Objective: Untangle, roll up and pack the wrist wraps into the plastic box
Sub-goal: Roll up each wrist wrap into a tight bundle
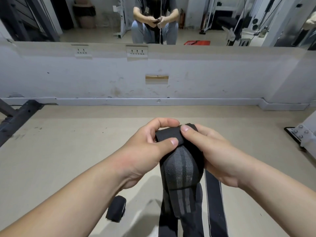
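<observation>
Black elastic webbing with grey stripes, the wrist wrap (181,165) is raised between my two hands above the floor, its loose tail hanging down out of the bottom of the view. My left hand (150,146) pinches the plain black end tab between thumb and curled fingers, and my right hand (212,151) grips the same end from the other side, thumb on top and fingers tucked behind the cloth. I judge it light, soft and stretchy, floppy enough to twist on itself, so the stiffer end tab is the place to hold while the roll starts, with the tail kept flat and under a little tension. A second strap (213,200) with pale edges runs down just beside it on the right, and I cannot tell whether the two are tangled lower down. One rolled wrap (116,209) lies on the floor (68,142) to my left. I see no plastic box. That floor is smooth, beige and scuffed; ahead is a marked white wall (222,74) with sockets (136,51), a mirror (85,23) above it, and dark steel framing (18,117) at the left edge.
</observation>
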